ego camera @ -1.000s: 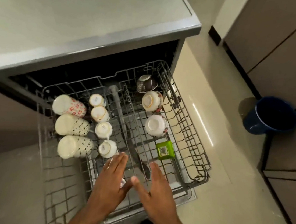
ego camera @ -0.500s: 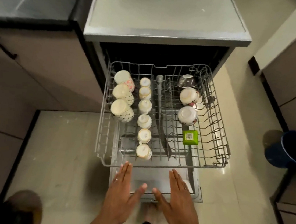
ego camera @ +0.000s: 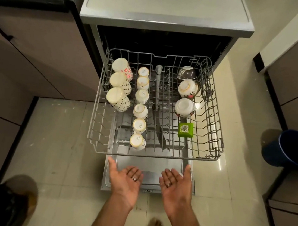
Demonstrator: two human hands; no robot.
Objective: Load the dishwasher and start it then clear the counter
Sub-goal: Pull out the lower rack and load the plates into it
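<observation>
Both hands have turned palm-up, left hand [ego camera: 126, 177] and right hand [ego camera: 175, 183] empty with fingers loosely curled, equally near the rack [ego camera: 155, 156] rim lying crosswise just ahead

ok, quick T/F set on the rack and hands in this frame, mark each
1. The rack is pulled out of the dishwasher. True.
2. Both hands hold cups. False: the left hand and right hand are palm-up and hold nothing.
3. Six small cups stand in a row left of centre. True.
4. The green container lies on the rack's left side. False: it is right of centre, in front of the bowls.
5. The bowls sit upside down. True.
</observation>
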